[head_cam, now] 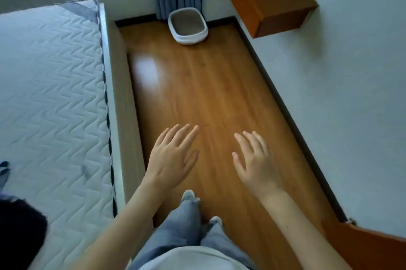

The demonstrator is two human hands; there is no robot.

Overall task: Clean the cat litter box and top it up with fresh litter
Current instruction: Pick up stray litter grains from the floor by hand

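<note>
A white litter box (188, 36) with grey-brown litter inside stands on the wooden floor at the far end of the aisle, against the blue curtain. My left hand (172, 157) and my right hand (256, 162) are held out in front of me, palms down, fingers straight and spread, holding nothing. Both hands hover over the floor, well short of the litter box. My legs in blue jeans and my feet show below the hands.
A bed with a bare quilted mattress (50, 98) runs along the left side of the aisle. A wooden wall-mounted shelf (272, 3) juts out at the upper right. The white wall (351, 104) bounds the right side, and a wooden door edge (373, 245) shows at the lower right.
</note>
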